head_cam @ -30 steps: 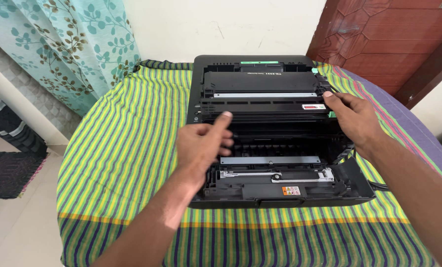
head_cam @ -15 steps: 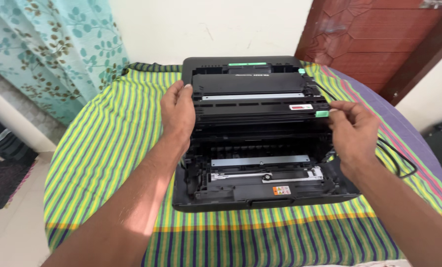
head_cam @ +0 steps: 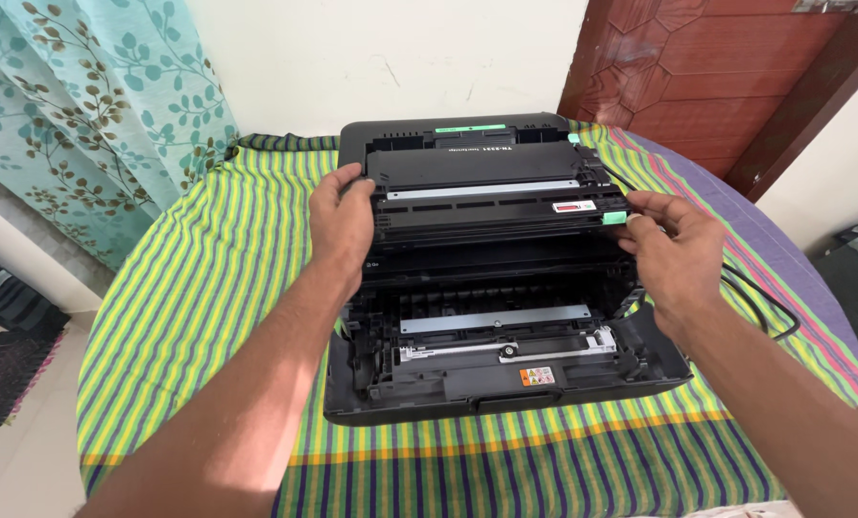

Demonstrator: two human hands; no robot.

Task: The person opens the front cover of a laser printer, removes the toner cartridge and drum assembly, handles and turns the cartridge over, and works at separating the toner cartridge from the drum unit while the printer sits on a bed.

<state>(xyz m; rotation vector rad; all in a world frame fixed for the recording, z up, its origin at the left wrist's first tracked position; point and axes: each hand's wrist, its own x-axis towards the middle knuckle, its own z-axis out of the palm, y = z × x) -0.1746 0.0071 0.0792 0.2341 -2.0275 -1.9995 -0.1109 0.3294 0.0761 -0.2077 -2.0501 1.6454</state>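
Landmark: open black plastic laser printer [head_cam: 506, 384], set on the striped green cloth [head_cam: 199, 326].
Cartridge: long black toner cartridge [head_cam: 491, 201], held above the printer's open bay.
Left hand [head_cam: 345, 225]: clamped on the cartridge's left end.
Right hand [head_cam: 674, 254]: gripped on its right end.

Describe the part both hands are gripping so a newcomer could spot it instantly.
On the round table under the green-and-yellow striped cloth sits an open black plastic printer. Across its upper opening lies a long black cartridge unit, held by the left hand and right hand at its ends. A silver strip along its top and small green tabs set it apart.
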